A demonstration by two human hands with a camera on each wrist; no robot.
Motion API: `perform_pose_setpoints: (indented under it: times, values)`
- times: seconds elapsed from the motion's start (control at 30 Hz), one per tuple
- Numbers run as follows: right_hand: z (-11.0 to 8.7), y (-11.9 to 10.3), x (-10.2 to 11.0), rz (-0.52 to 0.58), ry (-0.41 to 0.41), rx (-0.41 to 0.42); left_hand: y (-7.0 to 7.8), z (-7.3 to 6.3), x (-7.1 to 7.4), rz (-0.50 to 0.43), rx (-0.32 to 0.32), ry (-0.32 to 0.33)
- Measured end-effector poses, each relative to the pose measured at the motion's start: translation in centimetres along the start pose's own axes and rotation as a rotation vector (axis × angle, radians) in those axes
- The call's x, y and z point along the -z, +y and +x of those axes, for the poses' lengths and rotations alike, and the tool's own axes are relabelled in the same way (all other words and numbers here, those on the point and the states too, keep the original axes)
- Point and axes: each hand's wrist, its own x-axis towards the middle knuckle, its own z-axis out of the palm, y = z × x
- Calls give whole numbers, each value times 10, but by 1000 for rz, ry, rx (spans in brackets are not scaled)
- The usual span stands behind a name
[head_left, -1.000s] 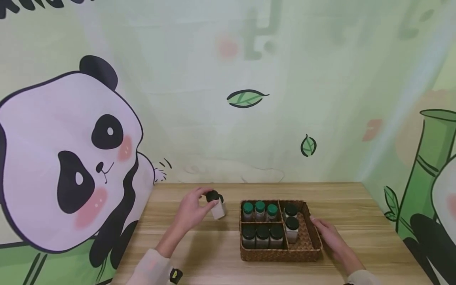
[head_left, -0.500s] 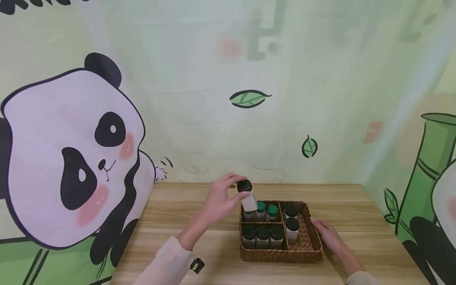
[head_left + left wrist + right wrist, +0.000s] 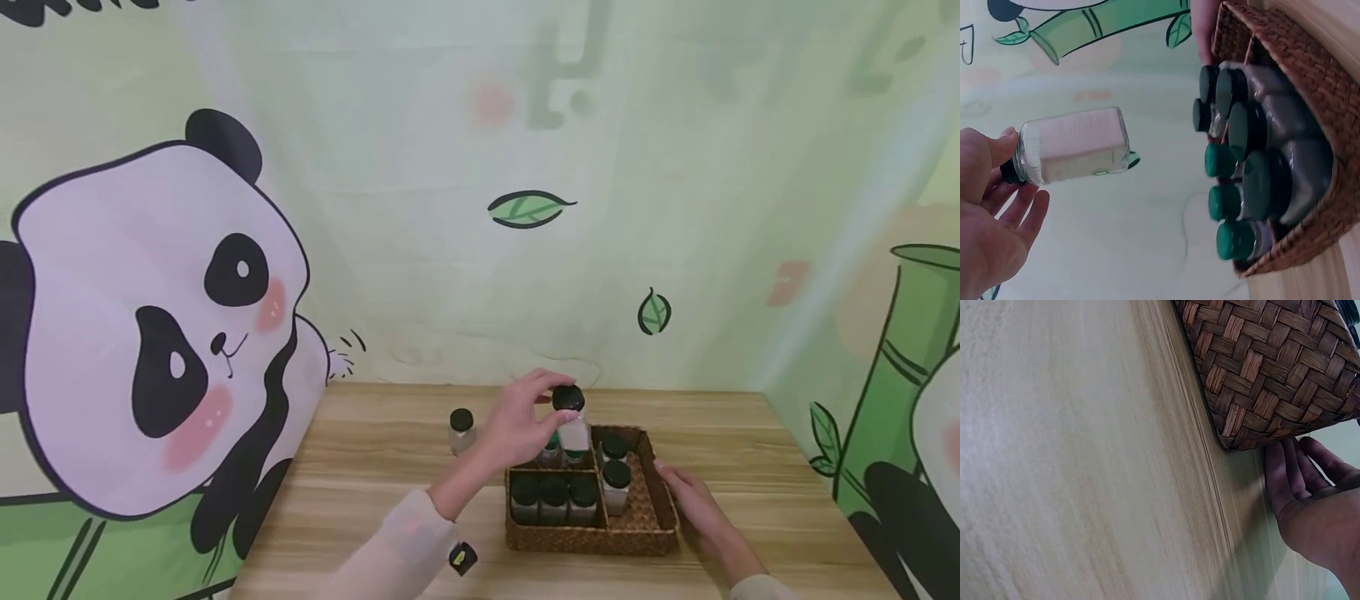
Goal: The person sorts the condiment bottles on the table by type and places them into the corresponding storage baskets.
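My left hand [image 3: 521,421] pinches a glass spice jar [image 3: 575,433] by its black lid and holds it above the wicker basket's [image 3: 592,540] back left compartment. In the left wrist view the jar [image 3: 1075,144] is square-sided, with pale contents. My right hand [image 3: 697,500] touches the basket's right side; in the right wrist view its fingers [image 3: 1279,469] lie against the weave, fairly straight. Green-capped jars [image 3: 1235,239] fill the back left compartment, partly hidden by the left hand in the head view. Black-lidded jars [image 3: 554,502] stand in the front left one.
The basket's right compartment holds two black-lidded jars [image 3: 617,487] along its left side, with bare woven floor [image 3: 641,496] beside them. Another black-lidded jar [image 3: 462,432] stands on the wooden table [image 3: 360,467] left of the basket. A printed panda backdrop [image 3: 420,250] rises behind.
My left hand has lifted the jar from the table and carried it right, over the basket. The other jar at left has come into view. The right hand stays at the basket's side.
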Motion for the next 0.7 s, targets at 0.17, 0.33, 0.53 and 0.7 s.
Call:
perform_pose_setpoints:
  times: [0.17,0.33,0.53,0.7]
  values:
    - [0,0,0,24,4,-11,-1,8,-15,-80,28,-2]
    - [1,-1,1,-16,4,-22,-6,14,-32,-120,70,18]
    - [3,-1,1,-30,6,-24,-4,22,-52,-134,95,19]
    - [4,1,1,-31,2,-25,1,29,-63,-99,106,11]
